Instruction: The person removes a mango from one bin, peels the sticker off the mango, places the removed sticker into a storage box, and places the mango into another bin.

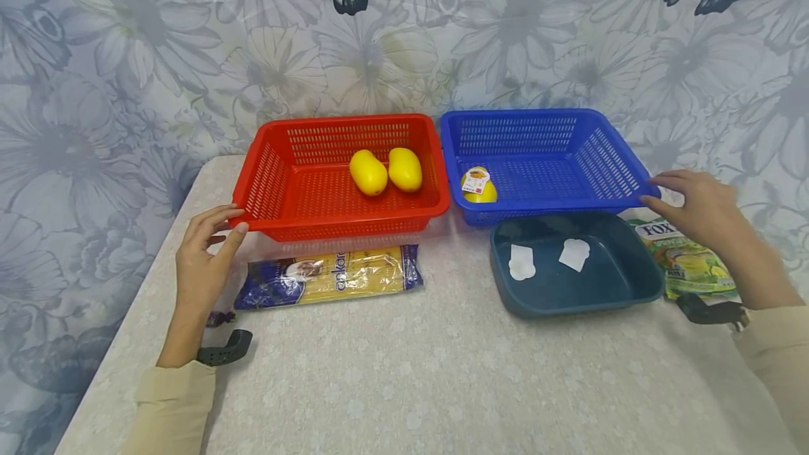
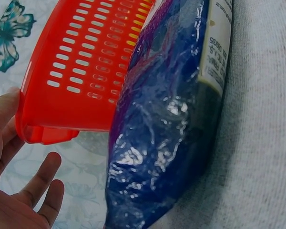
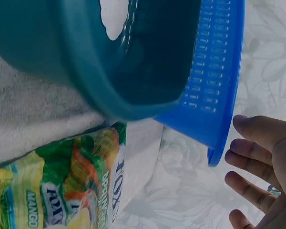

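My left hand [image 1: 205, 258] pinches the near left corner of a red basket [image 1: 329, 223] between thumb and forefinger; its other fingers spread loosely in the left wrist view. Two yellow mangoes [image 1: 404, 169] lie side by side in that basket. On the right, my right hand [image 1: 704, 209] has its thumb and forefinger at the near right corner of a blue basket [image 1: 531, 206], pinching the rim. A single yellow mango [image 1: 483, 194] with a white label sits in this basket's near left corner. The baskets stand next to each other, rims almost meeting.
A dark teal tub [image 1: 575, 304] with two white stickers inside stands before the blue basket. Beside it lies a green Fox's mango candy bag [image 3: 62, 186]. A blue and yellow pasta packet [image 1: 329, 277] lies before the red basket. A flowered wall covering rises behind.
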`<state>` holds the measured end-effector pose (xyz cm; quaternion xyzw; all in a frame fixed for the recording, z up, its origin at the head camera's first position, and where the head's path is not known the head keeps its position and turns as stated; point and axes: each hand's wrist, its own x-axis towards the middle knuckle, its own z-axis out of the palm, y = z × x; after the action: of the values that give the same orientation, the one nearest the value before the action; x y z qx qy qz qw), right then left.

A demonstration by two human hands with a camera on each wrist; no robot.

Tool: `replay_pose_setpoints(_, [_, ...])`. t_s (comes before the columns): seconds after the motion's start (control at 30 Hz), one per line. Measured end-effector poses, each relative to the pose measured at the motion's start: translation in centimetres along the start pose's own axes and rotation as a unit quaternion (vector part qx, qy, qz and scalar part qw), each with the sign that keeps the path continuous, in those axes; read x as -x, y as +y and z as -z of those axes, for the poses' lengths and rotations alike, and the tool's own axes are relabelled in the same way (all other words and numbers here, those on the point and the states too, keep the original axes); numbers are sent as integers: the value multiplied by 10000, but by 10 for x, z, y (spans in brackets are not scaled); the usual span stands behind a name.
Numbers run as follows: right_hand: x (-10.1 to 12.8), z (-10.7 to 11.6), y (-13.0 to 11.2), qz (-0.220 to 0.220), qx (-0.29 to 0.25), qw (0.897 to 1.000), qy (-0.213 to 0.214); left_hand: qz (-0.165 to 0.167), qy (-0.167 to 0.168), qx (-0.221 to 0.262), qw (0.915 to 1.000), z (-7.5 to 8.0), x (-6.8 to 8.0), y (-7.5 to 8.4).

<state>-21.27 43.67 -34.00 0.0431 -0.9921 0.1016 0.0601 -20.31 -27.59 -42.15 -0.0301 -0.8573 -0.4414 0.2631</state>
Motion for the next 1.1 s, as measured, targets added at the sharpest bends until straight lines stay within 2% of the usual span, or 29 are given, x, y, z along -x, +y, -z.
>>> replay_pose_setpoints(0.33, [2,3,9,-215,-165,9988,-401,20,0,33,10000,0,-1,0])
replay_pose_setpoints(0.5, [3,1,7,-321,-273,9987,-295,107,-125,125,9998,3,-3,0])
replay_pose_setpoints(0.57, [3,1,6,-353,-278,9987,-248,216,-218,-37,9995,5,-3,3])
replay_pose_setpoints(0.63, [3,1,6,-348,-284,9988,-209,286,-364,-292,9985,8,-5,10])
replay_pose_setpoints(0.73, [2,2,7,-333,-240,9990,-154,212,-505,-521,9971,8,-11,27])
replay_pose_setpoints(0.93, [3,1,9,-541,-327,9976,-299,-190,-846,-56,9962,-8,-29,68])
replay_pose_setpoints(1.1, [3,-3,7,-450,-389,9978,-303,-459,-1194,138,9917,-25,-38,90])
